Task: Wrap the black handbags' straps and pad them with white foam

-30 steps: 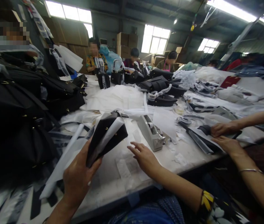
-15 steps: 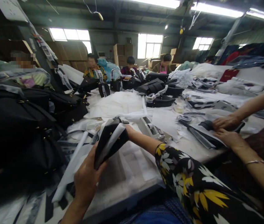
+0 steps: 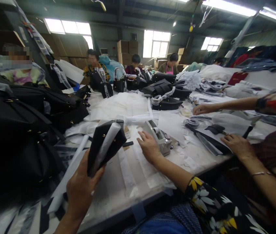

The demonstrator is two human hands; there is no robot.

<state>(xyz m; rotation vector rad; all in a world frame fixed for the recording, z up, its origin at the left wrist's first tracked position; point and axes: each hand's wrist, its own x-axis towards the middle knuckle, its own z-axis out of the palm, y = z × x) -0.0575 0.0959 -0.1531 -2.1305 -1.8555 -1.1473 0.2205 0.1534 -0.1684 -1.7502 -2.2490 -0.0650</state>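
My left hand grips the lower end of a black bag, which is tilted upright above the table. A white padded roll runs along the bag's face, with small gold studs beside it. Away from the bag, my right hand hovers over the table with its fingers apart and nothing in them. Close by that hand stands a grey tape dispenser. A short black strip lies between the bag and my right hand.
Large black bags are heaped at the left. White sheets lie across the table, with more black bags behind them. At the right, a co-worker's hands are over black pieces. Several people sit at the far side.
My right hand has come out from behind the bag and moved right, toward the tape dispenser. The bag has shifted left and slightly down in my left hand. A co-worker's hand has reached farther out.
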